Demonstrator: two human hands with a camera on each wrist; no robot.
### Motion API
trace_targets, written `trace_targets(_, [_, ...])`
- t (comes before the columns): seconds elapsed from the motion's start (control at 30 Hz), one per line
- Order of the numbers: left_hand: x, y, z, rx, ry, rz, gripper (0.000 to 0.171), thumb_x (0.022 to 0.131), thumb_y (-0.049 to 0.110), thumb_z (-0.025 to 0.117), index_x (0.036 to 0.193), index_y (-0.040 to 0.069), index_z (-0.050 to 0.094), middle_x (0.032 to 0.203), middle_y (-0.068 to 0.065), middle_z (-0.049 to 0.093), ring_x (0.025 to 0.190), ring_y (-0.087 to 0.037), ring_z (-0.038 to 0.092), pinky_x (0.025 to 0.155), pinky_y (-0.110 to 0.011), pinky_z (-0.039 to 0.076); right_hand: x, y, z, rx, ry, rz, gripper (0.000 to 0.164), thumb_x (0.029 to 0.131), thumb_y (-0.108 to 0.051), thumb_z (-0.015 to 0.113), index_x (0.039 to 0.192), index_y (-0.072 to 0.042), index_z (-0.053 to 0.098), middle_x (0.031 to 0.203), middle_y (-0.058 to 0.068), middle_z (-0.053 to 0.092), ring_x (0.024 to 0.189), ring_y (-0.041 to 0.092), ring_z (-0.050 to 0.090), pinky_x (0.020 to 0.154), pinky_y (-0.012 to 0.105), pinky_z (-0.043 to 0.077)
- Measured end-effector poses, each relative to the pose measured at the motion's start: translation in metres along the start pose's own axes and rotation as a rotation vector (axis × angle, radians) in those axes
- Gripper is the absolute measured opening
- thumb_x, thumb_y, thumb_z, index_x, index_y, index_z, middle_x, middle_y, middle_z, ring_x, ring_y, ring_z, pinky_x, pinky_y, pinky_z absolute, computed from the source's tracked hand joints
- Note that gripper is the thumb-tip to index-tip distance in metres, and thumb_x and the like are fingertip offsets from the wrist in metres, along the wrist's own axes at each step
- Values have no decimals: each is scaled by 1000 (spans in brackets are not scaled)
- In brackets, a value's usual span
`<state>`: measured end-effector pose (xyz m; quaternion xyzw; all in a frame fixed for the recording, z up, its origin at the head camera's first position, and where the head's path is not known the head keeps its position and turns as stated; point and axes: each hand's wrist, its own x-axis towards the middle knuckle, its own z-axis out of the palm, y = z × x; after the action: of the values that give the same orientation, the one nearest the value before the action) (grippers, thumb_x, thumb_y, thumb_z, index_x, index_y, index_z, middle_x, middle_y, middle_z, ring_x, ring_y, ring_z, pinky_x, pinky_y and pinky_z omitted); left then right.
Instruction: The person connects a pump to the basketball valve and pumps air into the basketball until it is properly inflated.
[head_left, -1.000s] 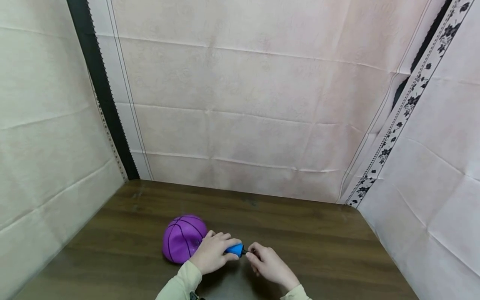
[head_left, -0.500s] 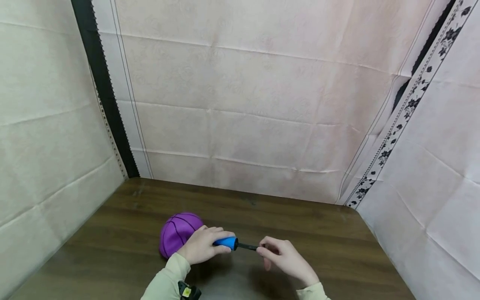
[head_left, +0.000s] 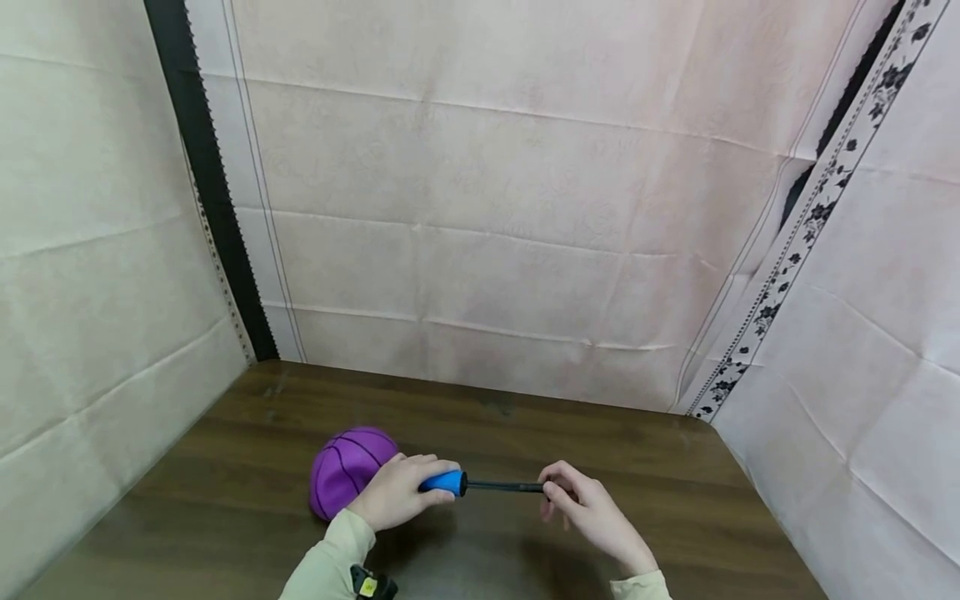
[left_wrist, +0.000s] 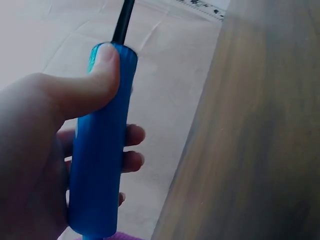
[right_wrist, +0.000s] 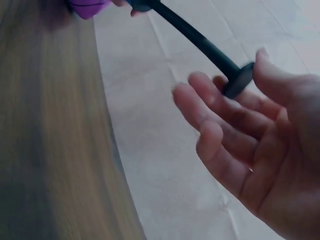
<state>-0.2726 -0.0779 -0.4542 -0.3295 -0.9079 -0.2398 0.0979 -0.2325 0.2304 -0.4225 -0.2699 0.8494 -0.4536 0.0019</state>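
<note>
A hand pump with a blue barrel [head_left: 447, 482] and a black plunger rod [head_left: 501, 486] is held level above the table, across the front of me. My left hand [head_left: 397, 492] grips the barrel; in the left wrist view its thumb lies along the rod end and the fingers curl round behind. At the rod's far end, my right hand [head_left: 592, 510] pinches the flat black end cap [right_wrist: 241, 81] between thumb and fingertips, the other fingers loosely bent. A sunken purple ball [head_left: 339, 479] with black lines sits just left of my left hand, partly behind it.
The brown wood-grain table [head_left: 300, 400] runs to a pale creased cloth [head_left: 480, 275] at the back. Similar cloth hangs on both sides, the right one edged with a dark floral border [head_left: 795, 258].
The right hand has moved right with the end cap, drawing the rod far out of the barrel. The left hand and barrel have shifted slightly left, and the ball sits a little further left.
</note>
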Motion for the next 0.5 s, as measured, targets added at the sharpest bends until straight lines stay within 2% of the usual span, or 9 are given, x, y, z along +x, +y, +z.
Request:
trace_targets(0.1, [1, 4, 5, -8, -1, -5, 41, 93, 48, 57, 126, 24, 63, 105, 4, 68, 92, -8, 61, 80, -37, 43, 3, -1, 8, 26, 13, 30, 21, 103, -23, 47, 109, -6, 56, 77, 16, 66, 59, 12, 61, 52, 32, 50])
trace_targets(0.2, [2, 8, 11, 1, -4, -5, 40, 93, 48, 58, 125, 24, 63, 105, 5, 68, 95, -10, 62, 81, -38, 42, 9, -5, 24, -23, 5, 58, 22, 102, -27, 47, 106, -7, 58, 72, 11, 64, 56, 12, 59, 54, 28, 50])
trace_targets(0.33, [4, 15, 13, 33, -27, 20, 40, 92, 45, 61, 124, 22, 64, 105, 4, 68, 95, -11, 62, 80, -36, 41, 18, -10, 49, -123, -15, 87, 22, 103, -29, 46, 101, -12, 59, 66, 0, 61, 52, 3, 52, 53, 22, 46])
trace_targets(0.5, [5, 17, 11, 56, -78, 68, 38, 91, 44, 62, 121, 21, 65, 103, 6, 67, 92, -9, 61, 76, -31, 38, 24, -11, 71, -134, -31, 106, 24, 104, -27, 44, 102, -8, 58, 63, -2, 58, 48, 1, 48, 51, 21, 43])
